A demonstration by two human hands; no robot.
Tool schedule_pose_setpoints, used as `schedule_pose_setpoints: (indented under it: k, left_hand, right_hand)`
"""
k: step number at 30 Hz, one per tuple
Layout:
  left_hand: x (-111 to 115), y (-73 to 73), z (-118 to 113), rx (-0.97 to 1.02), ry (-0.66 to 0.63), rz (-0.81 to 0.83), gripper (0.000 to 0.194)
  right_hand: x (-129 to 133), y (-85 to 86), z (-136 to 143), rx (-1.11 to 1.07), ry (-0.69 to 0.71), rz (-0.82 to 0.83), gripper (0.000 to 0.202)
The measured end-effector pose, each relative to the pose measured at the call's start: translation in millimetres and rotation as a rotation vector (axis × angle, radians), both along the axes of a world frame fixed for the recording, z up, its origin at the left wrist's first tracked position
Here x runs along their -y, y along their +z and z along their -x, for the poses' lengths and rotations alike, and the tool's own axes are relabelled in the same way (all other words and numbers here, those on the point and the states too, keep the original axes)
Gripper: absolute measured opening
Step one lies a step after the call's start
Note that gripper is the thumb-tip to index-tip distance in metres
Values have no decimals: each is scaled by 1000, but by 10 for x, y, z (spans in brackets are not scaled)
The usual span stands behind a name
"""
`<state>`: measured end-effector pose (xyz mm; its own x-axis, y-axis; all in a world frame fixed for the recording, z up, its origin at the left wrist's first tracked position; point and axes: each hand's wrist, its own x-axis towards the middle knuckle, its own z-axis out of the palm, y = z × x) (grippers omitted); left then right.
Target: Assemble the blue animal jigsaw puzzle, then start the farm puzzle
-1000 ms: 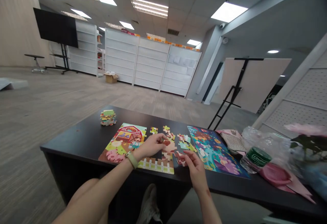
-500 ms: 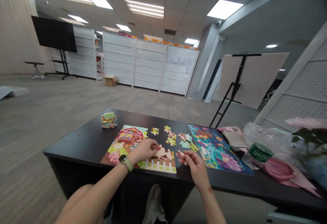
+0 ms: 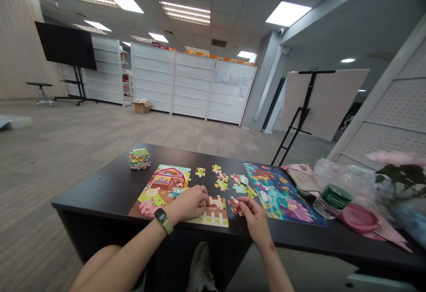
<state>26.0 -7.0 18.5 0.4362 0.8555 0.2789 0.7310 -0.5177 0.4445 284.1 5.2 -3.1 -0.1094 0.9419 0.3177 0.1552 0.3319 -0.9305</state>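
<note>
A partly assembled farm jigsaw puzzle, with a red barn, a pink pig and a white fence, lies near the table's front edge. Over its lower middle rests my left hand, fingers curled down, hiding whatever is under the fingertips. My right hand pinches a brown and pink puzzle piece just right of the puzzle. Several loose pieces lie behind the puzzle, and more loose pieces sit between it and the dark blue puzzle. One green-yellow piece lies apart.
On the right, a dark blue finished-looking puzzle lies flat, beside a green-labelled plastic bottle and pink wrapping. A stack of puzzle pieces stands at the back left of the black table. Beyond it stands an easel.
My left hand has shifted a little toward the front of the puzzle, its fingers more curled. My right hand stays beside the puzzle with the piece. The view has shifted slightly.
</note>
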Motion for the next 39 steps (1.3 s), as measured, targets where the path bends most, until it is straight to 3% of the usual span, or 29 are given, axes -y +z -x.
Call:
schedule_pose_setpoints:
  k: [10, 13, 15, 18, 22, 24, 26, 29, 31, 39]
  left_hand:
    - [-3, -45, -37, 1, 11, 14, 22]
    - [10, -29, -41, 8, 3, 20, 22]
    - [40, -5, -30, 10, -17, 23, 17]
    - [109, 40, 2, -15, -73, 38, 20]
    - [179, 81, 27, -71, -119, 79, 54]
    - [192, 91, 21, -87, -106, 93, 57]
    - [196, 96, 7, -101, -91, 102, 56]
    - [194, 100, -13, -110, -88, 108, 56]
    - [191, 104, -24, -105, -105, 107, 56]
    - [175, 118, -17, -57, -168, 125, 46]
  right_hand:
    - [-26, -57, 4, -14, -12, 17, 32]
    - [-124, -78, -169, -40, -152, -52, 28]
    - [-218, -88, -381, -43, -311, -103, 36]
    - [-317, -98, -674, 98, -478, -106, 40]
    - [-305, -113, -700, 489, -344, -120, 28]
    - [-277, -127, -608, 678, -251, -182, 26]
    - [-266, -148, -542, 782, -250, -202, 32]
    - [-292, -184, -544, 834, -378, -179, 46]
    - [-319, -202, -581, 856, -408, -173, 45]
    - [-303, -185, -600, 855, -311, -216, 29]
